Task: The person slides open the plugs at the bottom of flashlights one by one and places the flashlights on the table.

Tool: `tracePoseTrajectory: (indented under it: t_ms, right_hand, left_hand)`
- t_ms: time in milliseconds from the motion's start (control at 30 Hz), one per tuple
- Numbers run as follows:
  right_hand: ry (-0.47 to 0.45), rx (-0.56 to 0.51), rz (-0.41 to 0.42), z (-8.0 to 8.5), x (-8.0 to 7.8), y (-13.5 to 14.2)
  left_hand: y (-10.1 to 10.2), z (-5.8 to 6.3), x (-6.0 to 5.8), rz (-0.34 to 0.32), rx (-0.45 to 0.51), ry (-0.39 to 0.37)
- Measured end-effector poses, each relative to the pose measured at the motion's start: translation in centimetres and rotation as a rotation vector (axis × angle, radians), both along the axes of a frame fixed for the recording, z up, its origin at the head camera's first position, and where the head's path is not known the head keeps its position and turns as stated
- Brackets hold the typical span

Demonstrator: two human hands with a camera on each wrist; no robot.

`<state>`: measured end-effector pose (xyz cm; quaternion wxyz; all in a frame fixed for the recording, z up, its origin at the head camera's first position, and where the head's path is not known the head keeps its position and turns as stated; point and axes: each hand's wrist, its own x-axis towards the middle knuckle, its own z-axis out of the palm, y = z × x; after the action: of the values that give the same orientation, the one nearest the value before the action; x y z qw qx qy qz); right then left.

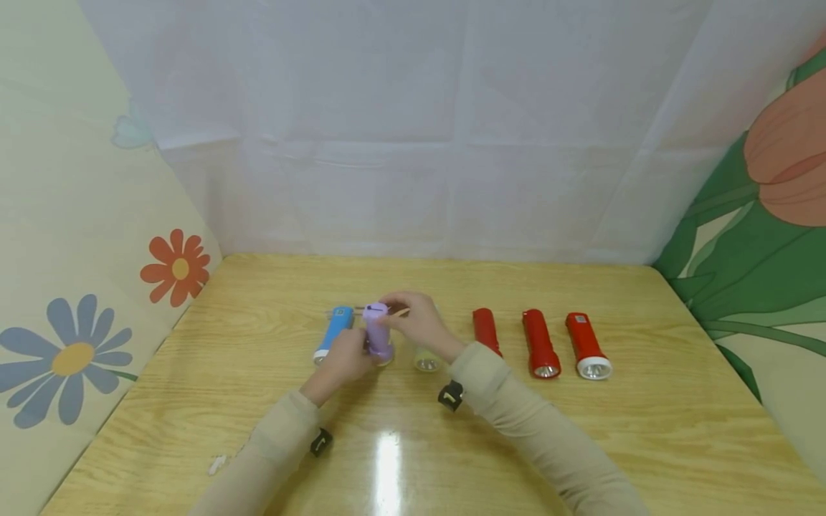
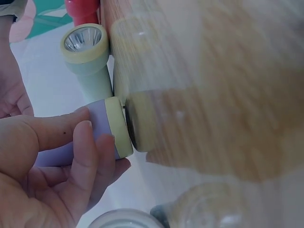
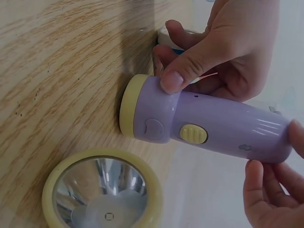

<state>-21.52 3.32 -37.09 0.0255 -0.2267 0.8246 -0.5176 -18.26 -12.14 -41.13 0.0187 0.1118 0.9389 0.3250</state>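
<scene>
A purple flashlight (image 1: 378, 331) with a pale yellow rim stands lens-end down on the wooden table. My left hand (image 1: 348, 356) grips it low, thumb and fingers around its wide head. At the top, my right hand (image 1: 418, 320) pinches the tail end between thumb and fingers. The right wrist view shows a yellow slide switch (image 3: 194, 134) on the purple body. To the left lies a blue flashlight (image 1: 337, 327) with a white rim, partly behind my left hand. A pale green flashlight (image 2: 90, 71) with a yellow rim lies on the other side, partly hidden by my right hand in the head view.
Three red flashlights lie in a row to the right: one (image 1: 486, 328) partly behind my sleeve, a middle one (image 1: 539, 340), and one with a white rim (image 1: 585, 344). A small white scrap (image 1: 218, 464) is at the front left. White cloth (image 1: 413, 143) hangs behind the table.
</scene>
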Motion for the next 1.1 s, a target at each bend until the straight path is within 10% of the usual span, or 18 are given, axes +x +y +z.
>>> tracePoseTrajectory:
  t_ms: [667, 1100]
  right_hand:
    - [0.0, 0.03, -0.056, 0.0, -1.7, 0.1]
    - [-0.192, -0.006, -0.081, 0.2, -2.4, -0.2]
  left_hand:
    - [-0.3, 0.3, 0.7, 0.02, 0.036, -0.034]
    - [-0.5, 0.0, 1.0, -0.008, 0.035, 0.022]
